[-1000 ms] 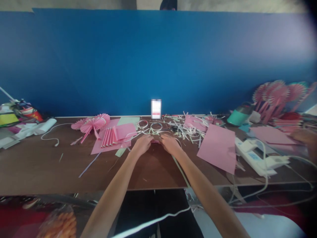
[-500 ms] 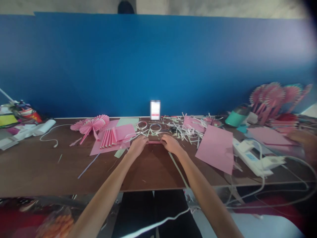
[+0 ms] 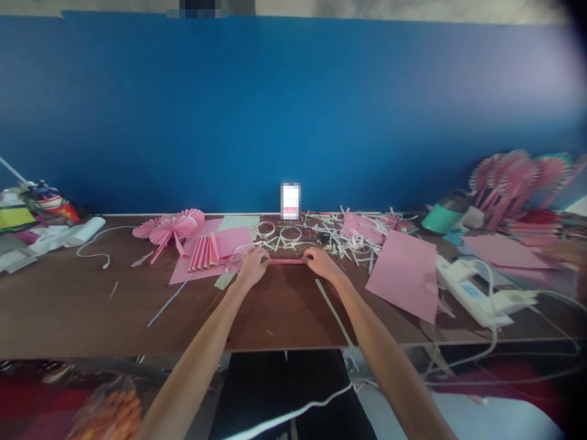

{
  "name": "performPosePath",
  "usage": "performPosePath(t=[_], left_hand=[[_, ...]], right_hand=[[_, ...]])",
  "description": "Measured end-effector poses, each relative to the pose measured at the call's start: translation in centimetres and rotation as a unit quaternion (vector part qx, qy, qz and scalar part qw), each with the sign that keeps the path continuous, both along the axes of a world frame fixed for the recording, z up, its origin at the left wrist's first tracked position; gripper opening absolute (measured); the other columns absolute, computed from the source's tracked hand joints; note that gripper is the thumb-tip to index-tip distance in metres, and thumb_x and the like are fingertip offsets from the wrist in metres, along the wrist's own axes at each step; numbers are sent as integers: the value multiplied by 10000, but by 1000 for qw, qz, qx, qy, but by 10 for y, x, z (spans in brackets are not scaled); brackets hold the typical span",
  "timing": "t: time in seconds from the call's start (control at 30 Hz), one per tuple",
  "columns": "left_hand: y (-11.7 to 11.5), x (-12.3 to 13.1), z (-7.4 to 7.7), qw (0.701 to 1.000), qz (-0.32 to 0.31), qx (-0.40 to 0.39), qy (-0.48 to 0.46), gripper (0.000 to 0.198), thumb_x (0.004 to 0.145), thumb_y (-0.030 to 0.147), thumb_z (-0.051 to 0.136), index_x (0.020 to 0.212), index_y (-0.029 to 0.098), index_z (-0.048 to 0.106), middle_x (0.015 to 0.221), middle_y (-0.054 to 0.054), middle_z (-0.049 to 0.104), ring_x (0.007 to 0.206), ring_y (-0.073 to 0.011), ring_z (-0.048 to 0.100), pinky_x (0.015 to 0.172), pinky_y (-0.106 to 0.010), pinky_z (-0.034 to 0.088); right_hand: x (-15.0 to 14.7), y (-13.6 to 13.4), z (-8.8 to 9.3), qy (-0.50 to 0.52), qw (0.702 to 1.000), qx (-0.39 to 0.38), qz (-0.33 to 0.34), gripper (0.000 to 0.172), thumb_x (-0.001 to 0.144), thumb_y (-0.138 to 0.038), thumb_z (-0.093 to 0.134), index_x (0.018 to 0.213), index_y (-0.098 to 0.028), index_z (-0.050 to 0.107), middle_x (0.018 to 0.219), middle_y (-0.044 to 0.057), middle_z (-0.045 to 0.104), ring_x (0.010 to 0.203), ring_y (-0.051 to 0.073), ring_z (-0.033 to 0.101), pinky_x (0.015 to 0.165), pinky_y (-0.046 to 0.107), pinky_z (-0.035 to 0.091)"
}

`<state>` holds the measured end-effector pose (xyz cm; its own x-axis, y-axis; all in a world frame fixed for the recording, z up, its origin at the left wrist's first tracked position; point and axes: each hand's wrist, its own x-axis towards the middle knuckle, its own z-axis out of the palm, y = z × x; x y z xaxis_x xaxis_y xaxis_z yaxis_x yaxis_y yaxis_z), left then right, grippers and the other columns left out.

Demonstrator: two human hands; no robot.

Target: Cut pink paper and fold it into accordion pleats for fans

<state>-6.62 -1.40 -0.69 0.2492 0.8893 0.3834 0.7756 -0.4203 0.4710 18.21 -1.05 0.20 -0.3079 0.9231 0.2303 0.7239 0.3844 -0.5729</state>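
A narrow folded strip of pink paper (image 3: 286,261) stretches level between my two hands, just above or on the brown table (image 3: 284,311). My left hand (image 3: 257,263) pinches its left end, and my right hand (image 3: 317,261) pinches the right end. Left of my left hand lies a pleated pink paper piece (image 3: 204,252) on flat pink sheets. Two rolls of tape (image 3: 290,234) lie just beyond my hands. To the right of my right hand rests a flat pink sheet (image 3: 406,275). The fingertips are partly hidden behind the knuckles.
White paper scraps (image 3: 351,241) heap at the back, near a propped phone (image 3: 290,201). Pink paper fans (image 3: 177,227) lie left; more fans (image 3: 516,174) stand far right. A power strip (image 3: 472,296) with cables sits at right, where another person's blurred hand (image 3: 571,252) shows.
The view has shifted slightly. My hands have stayed on the pink strip, and a little more of it shows between them.
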Motion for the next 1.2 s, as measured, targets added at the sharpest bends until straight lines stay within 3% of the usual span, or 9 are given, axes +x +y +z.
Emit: performPosePath(t=[0.27,0.63,0.97,1.2], left_hand=[[0,1,3,997,54,-48,-15,173,780,221,561,631,168,632,809,-42,642,811,-170,568,778,-295,416],[-6,2,11,984,131,-109,-50,196,743,302,552,612,192,649,741,-24,669,734,-176,594,643,-266,398],[-3,-2,3,984,151,-85,-44,79,703,240,595,705,169,562,736,-19,620,710,-153,558,616,-249,391],[1,-3,0,989,109,-66,-76,84,690,130,559,758,178,567,744,-4,619,706,-150,566,631,-249,412]], right_hand=[[-15,-2,2,-47,993,-38,-101,161,783,-269,534,679,-185,625,729,44,641,698,156,555,608,233,332],[-22,-3,5,-57,986,-54,-144,148,755,-284,541,679,-196,634,739,38,658,715,163,573,606,233,336],[-24,-4,3,-74,983,-44,-160,139,761,-286,561,694,-181,622,753,55,648,735,172,581,615,237,350],[-24,-1,-4,-65,984,-23,-166,152,758,-269,567,639,-177,586,691,54,625,678,172,571,574,243,337]])
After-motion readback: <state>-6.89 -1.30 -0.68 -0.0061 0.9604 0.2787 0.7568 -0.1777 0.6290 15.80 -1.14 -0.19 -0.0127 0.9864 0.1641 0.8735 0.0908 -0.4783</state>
